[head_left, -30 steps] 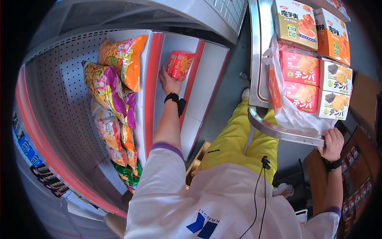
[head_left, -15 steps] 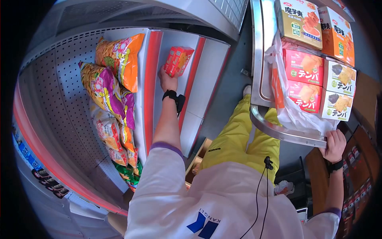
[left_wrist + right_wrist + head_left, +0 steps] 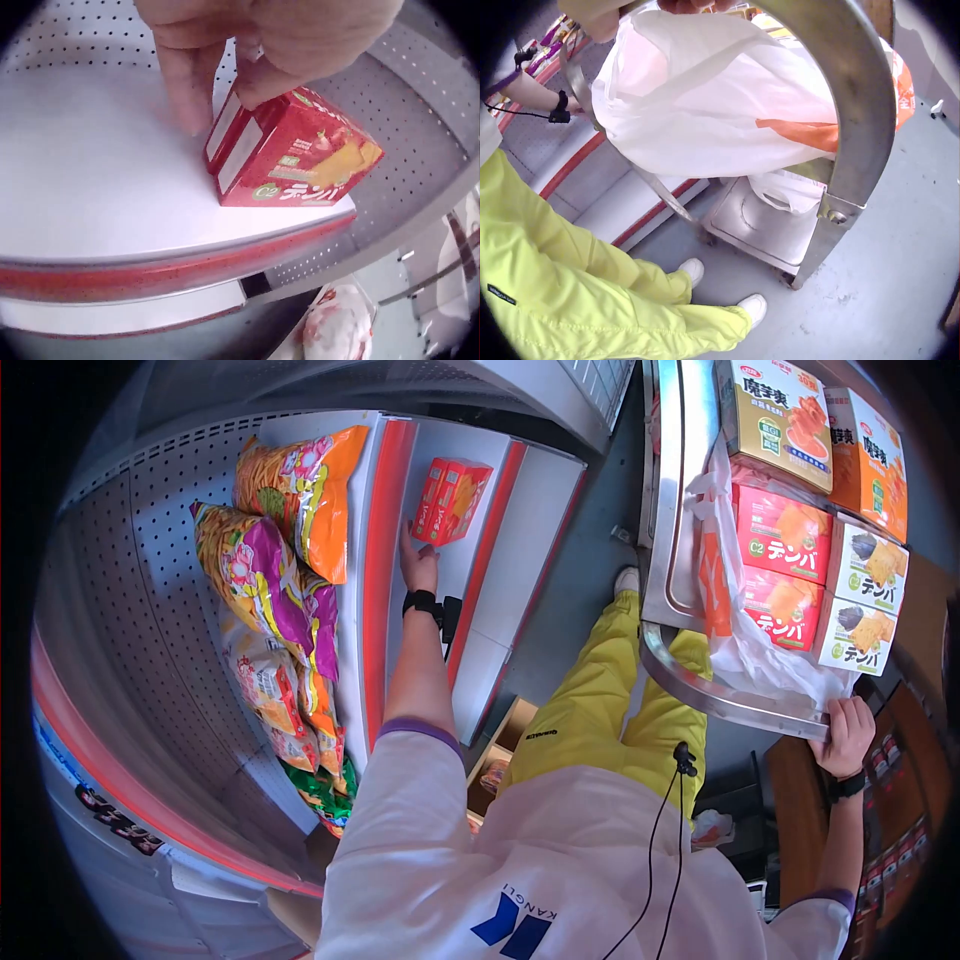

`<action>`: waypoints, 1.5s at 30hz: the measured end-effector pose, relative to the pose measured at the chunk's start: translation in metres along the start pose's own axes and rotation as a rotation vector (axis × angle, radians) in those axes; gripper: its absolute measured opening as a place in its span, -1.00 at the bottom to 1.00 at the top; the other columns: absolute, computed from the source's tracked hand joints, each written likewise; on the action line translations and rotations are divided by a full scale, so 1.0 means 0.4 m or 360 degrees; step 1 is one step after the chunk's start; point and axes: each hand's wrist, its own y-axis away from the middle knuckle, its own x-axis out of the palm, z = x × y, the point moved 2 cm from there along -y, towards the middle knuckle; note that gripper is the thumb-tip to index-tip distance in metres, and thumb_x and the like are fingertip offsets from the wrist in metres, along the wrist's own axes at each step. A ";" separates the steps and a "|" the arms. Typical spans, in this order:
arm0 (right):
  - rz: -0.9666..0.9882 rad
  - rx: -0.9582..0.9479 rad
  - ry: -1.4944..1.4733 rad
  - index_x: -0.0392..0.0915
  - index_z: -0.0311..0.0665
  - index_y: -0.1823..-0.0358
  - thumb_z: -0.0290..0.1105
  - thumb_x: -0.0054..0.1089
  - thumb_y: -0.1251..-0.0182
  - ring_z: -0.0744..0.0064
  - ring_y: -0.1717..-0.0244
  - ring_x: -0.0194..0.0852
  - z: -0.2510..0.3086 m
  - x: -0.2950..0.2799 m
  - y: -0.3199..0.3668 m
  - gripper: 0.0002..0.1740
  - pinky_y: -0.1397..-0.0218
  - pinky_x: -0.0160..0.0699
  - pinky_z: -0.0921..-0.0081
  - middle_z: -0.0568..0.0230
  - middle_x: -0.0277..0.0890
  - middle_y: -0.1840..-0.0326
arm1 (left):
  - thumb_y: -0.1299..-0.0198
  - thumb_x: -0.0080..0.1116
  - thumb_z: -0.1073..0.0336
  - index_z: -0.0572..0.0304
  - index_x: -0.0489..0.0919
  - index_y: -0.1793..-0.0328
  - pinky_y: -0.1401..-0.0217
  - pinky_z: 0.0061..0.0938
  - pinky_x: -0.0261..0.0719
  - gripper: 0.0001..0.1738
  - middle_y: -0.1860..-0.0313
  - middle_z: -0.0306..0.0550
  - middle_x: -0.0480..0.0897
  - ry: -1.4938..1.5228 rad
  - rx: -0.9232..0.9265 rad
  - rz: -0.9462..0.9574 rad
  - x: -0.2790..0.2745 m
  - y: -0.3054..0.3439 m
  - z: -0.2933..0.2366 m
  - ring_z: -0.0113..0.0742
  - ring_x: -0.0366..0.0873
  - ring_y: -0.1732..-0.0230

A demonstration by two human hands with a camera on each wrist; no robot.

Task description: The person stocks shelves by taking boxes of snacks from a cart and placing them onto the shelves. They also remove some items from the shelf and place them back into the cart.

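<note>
Two red biscuit boxes [image 3: 452,502] stand side by side on the white shelf [image 3: 97,202], near its end. My left hand [image 3: 421,567] is at their near side. In the left wrist view its thumb touches the top edge of the boxes [image 3: 300,157], while the straight fingers [image 3: 180,90] reach down beside them, slightly blurred. My right hand [image 3: 848,735] grips the metal rail [image 3: 740,700] of a cart. More biscuit boxes, red [image 3: 782,530] and white [image 3: 870,565], stand on the cart by a white plastic bag [image 3: 745,630].
Bags of snacks [image 3: 300,490] line the upper shelf at the left. A gold box [image 3: 775,425] and an orange box [image 3: 868,460] occupy the cart's far end. A lower steel deck [image 3: 765,225] shows in the right wrist view. A wooden crate [image 3: 515,725] sits by the legs.
My left hand has loosened from the red boxes and drawn back a little, leaving them on the shelf. The cart and right hand appear slightly farther right.
</note>
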 end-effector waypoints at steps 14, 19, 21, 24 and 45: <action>0.0050 0.0026 -0.0042 0.41 -0.42 0.29 -0.12 0.22 0.02 0.06 0.44 0.32 -0.002 0.005 0.006 -0.54 0.36 0.34 0.26 0.07 0.33 0.44 | -0.10 0.03 0.63 0.11 0.25 -0.32 0.25 -0.48 0.63 -0.38 -0.22 0.00 0.36 -0.0254 0.0101 -0.0254 -0.019 0.023 0.054 -0.21 0.54 0.05; 0.0014 0.0018 -0.0055 0.40 -0.42 0.28 -0.13 0.18 0.02 0.02 0.44 0.31 -0.004 0.010 0.012 -0.54 0.39 0.30 0.24 0.05 0.32 0.45 | -0.17 -0.04 0.61 0.21 0.18 -0.32 0.22 -0.40 0.70 -0.44 -0.22 0.06 0.29 0.0292 -0.0085 -0.0569 -0.043 0.086 0.053 -0.20 0.50 0.03; 0.0035 0.0036 -0.0056 0.39 -0.42 0.28 -0.14 0.18 0.03 0.03 0.44 0.30 -0.005 0.010 0.015 -0.55 0.40 0.30 0.24 0.05 0.31 0.46 | -0.24 -0.10 0.54 0.39 0.22 -0.23 0.18 -0.42 0.68 -0.59 -0.13 0.14 0.37 0.0244 0.0014 -0.0655 -0.047 0.138 -0.018 -0.16 0.54 0.10; -0.0018 -0.0006 -0.0045 0.39 -0.41 0.29 -0.16 0.19 0.04 0.04 0.45 0.30 -0.002 0.007 0.006 -0.56 0.41 0.29 0.25 0.06 0.31 0.46 | -0.33 -0.18 0.44 0.58 0.28 -0.10 0.12 -0.41 0.64 -0.69 -0.02 0.22 0.46 0.0242 0.0133 -0.0809 -0.051 0.194 -0.067 -0.12 0.57 0.17; -0.0002 0.0015 -0.0053 0.42 -0.42 0.31 -0.13 0.20 0.01 0.01 0.42 0.34 -0.008 0.009 0.019 -0.55 0.36 0.36 0.24 0.03 0.35 0.44 | -0.28 -0.05 0.33 0.30 0.16 -0.35 -0.30 -0.24 0.23 -0.47 -0.29 0.23 0.28 -0.0381 0.0427 -0.0439 -0.039 0.152 -0.175 0.04 0.25 -0.28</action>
